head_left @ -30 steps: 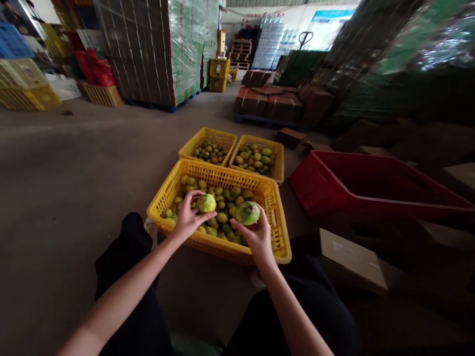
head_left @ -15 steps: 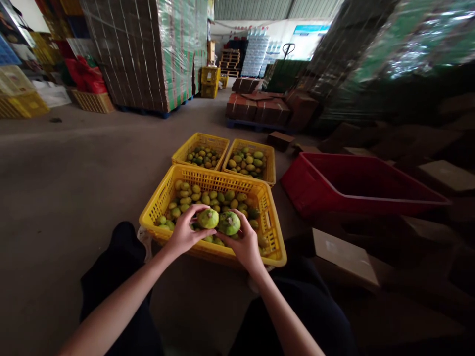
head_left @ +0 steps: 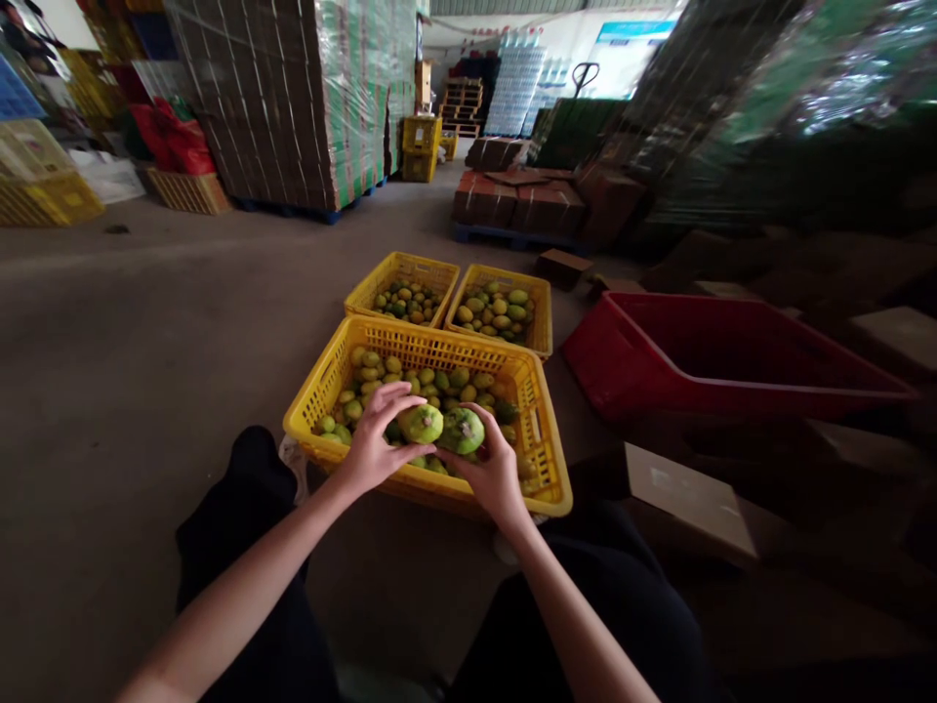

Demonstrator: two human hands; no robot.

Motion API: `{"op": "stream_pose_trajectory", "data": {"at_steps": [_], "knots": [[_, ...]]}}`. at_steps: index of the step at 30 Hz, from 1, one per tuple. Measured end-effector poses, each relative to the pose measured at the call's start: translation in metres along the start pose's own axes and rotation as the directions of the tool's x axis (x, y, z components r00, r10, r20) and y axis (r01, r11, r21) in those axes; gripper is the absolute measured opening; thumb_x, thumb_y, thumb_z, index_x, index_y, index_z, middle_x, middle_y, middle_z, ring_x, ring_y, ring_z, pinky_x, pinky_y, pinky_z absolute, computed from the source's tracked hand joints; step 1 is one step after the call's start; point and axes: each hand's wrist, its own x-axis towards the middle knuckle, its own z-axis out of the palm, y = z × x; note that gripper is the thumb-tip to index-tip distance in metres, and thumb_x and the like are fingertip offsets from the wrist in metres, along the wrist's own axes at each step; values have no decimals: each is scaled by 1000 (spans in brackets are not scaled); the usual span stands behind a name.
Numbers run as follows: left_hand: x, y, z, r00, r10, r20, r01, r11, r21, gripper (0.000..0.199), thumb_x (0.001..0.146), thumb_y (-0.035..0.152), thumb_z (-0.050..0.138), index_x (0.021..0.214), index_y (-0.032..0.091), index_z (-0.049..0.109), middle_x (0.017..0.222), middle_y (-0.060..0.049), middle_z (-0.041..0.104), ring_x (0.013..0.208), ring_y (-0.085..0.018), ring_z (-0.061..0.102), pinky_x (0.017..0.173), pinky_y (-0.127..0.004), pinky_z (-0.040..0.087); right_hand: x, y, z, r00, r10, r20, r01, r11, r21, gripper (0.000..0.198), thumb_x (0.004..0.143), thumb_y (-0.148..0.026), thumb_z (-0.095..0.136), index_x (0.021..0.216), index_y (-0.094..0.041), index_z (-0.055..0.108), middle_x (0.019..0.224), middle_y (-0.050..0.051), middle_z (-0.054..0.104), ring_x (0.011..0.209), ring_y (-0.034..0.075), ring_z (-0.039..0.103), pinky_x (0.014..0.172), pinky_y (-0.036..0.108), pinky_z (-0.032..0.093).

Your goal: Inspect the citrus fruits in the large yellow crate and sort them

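Yellow plastic crate (head_left: 550, 430), a paler green fruit (head_left: 425, 424) and a darker green fruit (head_left: 461, 431) held side by side over it.
The left hand (head_left: 373, 446) pinches the paler one, the right hand (head_left: 498, 471) the darker; the grips partly hide both, and whether they touch is hard to tell. Crate on dim floor (head_left: 146, 342); a box (head_left: 688, 493) at right fades into shadow, the wrapped stack (head_left: 358, 98) cut off above.

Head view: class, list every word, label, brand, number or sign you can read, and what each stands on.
None can be read.
Blue sign on the far wall: too small, blurred.
Red marks on that wall, perhaps writing: too blurred.
Pale patch on the box: no readable text.
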Motion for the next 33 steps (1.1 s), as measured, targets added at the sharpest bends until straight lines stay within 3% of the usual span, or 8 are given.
{"op": "stream_pose_trajectory", "data": {"at_steps": [4,8,14,17,20,23,27,33], "knots": [[3,-11,1,968,-242,65,250,916,-313,56,58,36,90,110,25,71,119,-9,58,113,-27,58,96,-42,49,2,-8,0,999,-34,-15,34,999,17,65,61,-47,86,118,-27,62,118,9,61,109,29,61,89,44,55],[4,-14,3,858,-475,196,476,589,-653,54,54,35,92,102,22,72,114,-8,67,109,-27,61,94,-38,49,4,-17,-3,996,43,82,-60,975,216,70,59,-43,88,120,-26,57,118,9,63,109,29,62,92,44,55],[5,-6,0,734,-586,344,515,150,-844,46,71,27,82,114,19,67,111,-8,71,109,-26,64,92,-35,53,3,-25,-4,983,133,131,-166,942,290,76,57,-41,89,122,-25,51,110,6,65,101,27,65,89,43,56],[9,-1,-1,663,-609,436,527,-34,-849,37,87,27,65,123,17,62,114,-11,70,108,-26,66,88,-35,55,1,-23,-1,989,131,69,-144,958,248,78,54,-42,89,117,-26,46,104,5,63,94,25,65,81,40,58],[14,3,-1,628,-615,477,487,-167,-857,34,95,31,51,123,16,62,109,-11,71,100,-24,69,83,-35,57,1,-19,0,990,142,-8,-139,975,174,75,53,-46,89,109,-26,42,97,3,61,87,23,64,76,39,58],[16,4,-2,585,-649,487,460,-229,-858,33,95,40,49,107,14,66,95,-10,72,82,-20,70,72,-31,59,1,-16,0,985,167,-36,-161,978,130,76,54,-49,87,107,-26,39,92,1,59,82,22,63,73,38,57],[16,4,-4,561,-679,473,467,-212,-858,33,92,46,52,89,16,66,81,-6,70,60,-14,64,51,-23,53,1,-16,1,989,135,-67,-130,989,78,77,53,-49,87,105,-26,36,91,2,59,81,22,64,71,37,57],[18,8,-4,497,-766,409,463,-165,-871,36,88,45,56,76,13,65,65,-4,64,55,-14,61,48,-23,50,-3,-21,3,986,87,143,-96,994,55,72,57,-43,87,108,-26,39,92,2,63,77,20,65,66,33,56]]}}
